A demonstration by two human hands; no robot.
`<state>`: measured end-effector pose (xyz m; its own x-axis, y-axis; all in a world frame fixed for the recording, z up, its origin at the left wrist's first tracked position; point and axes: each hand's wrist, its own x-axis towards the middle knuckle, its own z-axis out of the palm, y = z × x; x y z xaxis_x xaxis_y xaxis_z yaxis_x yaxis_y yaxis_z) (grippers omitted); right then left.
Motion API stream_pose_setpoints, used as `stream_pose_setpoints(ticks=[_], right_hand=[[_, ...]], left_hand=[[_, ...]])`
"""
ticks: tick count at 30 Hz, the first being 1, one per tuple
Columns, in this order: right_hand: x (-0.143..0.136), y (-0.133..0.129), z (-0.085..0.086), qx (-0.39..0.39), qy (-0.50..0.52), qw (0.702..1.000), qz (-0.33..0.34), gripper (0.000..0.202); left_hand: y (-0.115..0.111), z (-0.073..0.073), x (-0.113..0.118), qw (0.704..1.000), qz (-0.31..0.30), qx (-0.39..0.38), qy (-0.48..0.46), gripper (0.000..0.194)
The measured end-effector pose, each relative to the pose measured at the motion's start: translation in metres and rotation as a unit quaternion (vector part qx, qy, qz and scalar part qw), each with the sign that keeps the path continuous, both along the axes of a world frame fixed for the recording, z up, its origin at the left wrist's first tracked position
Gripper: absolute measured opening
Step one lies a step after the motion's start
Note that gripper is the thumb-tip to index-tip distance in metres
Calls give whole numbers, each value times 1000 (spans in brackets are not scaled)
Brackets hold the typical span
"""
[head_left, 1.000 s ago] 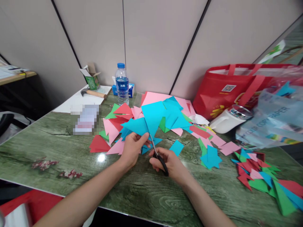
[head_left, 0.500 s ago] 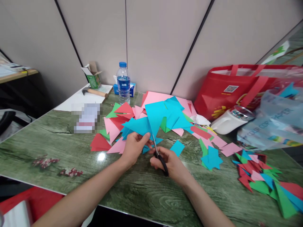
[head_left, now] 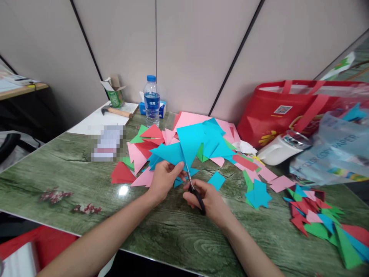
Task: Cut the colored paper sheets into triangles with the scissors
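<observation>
My left hand (head_left: 166,177) pinches a sheet of blue paper (head_left: 188,143) near its lower edge, thumb on top. In my right hand (head_left: 206,198) is a pair of scissors (head_left: 197,197) with black handles, fingers through the loops. Its blades point up and away, and their tips meet the lower edge of the blue sheet, between the two hands. Under and around the sheet lies a loose pile of cut paper, with red pieces (head_left: 122,173), pink pieces (head_left: 138,156) and green pieces (head_left: 140,134). A small blue square (head_left: 216,181) rests just beyond my right hand.
Behind the pile stand a water bottle (head_left: 151,102) and a tissue box (head_left: 162,109). A hammer (head_left: 117,111) lies on white paper at the left. On the right are a red bag (head_left: 265,111), a white mug (head_left: 275,150) and more paper scraps (head_left: 317,215).
The whole view has shifted very slightly. Both hands, the scissors and the blue sheet keep nearly the same positions.
</observation>
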<state>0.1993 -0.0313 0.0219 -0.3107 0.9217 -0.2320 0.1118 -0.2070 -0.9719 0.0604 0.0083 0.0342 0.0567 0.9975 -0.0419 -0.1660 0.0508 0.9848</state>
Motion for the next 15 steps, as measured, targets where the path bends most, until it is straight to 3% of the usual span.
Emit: stream_pose_setpoints(ticks=[15], right_hand=[[-1, -2, -5, -3, -20, 1000, -17, 39]], left_hand=[[0, -3, -1, 1000, -9, 1, -3, 25]])
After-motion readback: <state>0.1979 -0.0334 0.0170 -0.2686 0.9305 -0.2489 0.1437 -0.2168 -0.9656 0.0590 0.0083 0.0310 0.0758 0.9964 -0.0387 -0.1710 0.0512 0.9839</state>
